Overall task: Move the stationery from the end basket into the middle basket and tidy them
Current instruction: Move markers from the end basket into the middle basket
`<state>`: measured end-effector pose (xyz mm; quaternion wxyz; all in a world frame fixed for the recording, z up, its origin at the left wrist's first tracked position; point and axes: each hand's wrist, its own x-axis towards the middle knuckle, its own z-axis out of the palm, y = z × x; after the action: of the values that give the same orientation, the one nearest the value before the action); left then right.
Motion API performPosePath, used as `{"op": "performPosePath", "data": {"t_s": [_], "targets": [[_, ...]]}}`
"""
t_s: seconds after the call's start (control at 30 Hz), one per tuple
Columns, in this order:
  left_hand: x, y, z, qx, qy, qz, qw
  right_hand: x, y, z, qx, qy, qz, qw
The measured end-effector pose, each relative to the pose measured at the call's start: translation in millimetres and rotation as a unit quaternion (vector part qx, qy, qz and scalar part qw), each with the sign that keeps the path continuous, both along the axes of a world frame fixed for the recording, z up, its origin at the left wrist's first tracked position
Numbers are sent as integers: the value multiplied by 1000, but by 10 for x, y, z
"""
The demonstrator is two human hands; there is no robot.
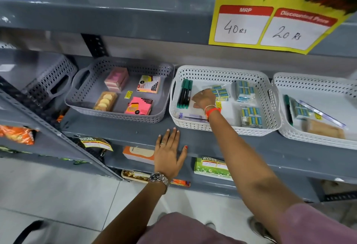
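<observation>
The white middle basket (222, 71) holds green markers (185, 93) at its left, three packs of blue erasers (245, 91) and a flat clear packet (191, 117) at the front. My right hand (203, 99) is inside it, palm down between the markers and an eraser pack (222, 93), with nothing visibly held. The white end basket (313, 78) at the right holds a green marker (287, 108), an eraser pack (300, 110), a clear ruler (324, 115) and a tan packet (324, 129). My left hand (170, 154) lies flat and spread on the shelf's front edge.
A grey basket (116, 117) to the left holds sticky-note pads and a pack of pale round pieces. A yellow price sign (270, 27) hangs from the shelf above. Lower shelves carry packets and price tags. Another grey basket (50, 81) stands at far left.
</observation>
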<state>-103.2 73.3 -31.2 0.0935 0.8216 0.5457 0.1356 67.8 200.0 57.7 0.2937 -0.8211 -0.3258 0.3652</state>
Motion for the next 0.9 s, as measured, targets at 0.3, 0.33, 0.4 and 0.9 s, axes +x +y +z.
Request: {"op": "performPosePath", "data": {"t_s": [0.3, 0.33, 0.4, 0.9], "targets": [[283, -193, 28, 4, 19, -2, 1000, 896, -589, 274, 214, -135, -130, 959], [315, -220, 18, 6, 19, -12, 1000, 1007, -680, 304, 222, -161, -147, 950], [397, -273, 3, 9, 17, -29, 999, 1255, -865, 357, 226, -190, -189, 936], [747, -427, 49, 11, 34, -67, 997, 2196, -1371, 73, -1, -240, -139, 961]]}}
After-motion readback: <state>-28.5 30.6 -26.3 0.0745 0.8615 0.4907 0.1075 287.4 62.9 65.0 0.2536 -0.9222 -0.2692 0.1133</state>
